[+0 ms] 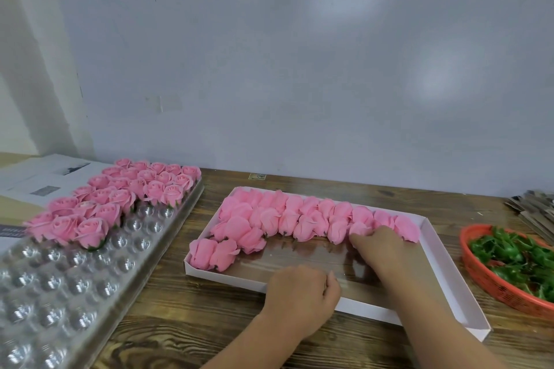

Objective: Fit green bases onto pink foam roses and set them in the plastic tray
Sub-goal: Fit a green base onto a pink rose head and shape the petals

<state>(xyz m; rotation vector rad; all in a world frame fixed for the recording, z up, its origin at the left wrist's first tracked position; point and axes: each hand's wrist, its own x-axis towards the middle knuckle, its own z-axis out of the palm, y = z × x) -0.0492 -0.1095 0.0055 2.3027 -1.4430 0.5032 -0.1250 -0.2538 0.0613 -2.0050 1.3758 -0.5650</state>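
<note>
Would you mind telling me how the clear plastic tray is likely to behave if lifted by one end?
The tray looks thin and moulded, so it would probably flex. The roses load only its far end, so it may sag or tip there.

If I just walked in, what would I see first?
All the pink roses: a bunch standing up in the clear plastic tray on the left, and more lying in the white box in the middle. The right hand reaches into the box and touches a rose there, while the left hand rests curled at the box's near edge. At the far right sits an orange basket of green bases.
</note>
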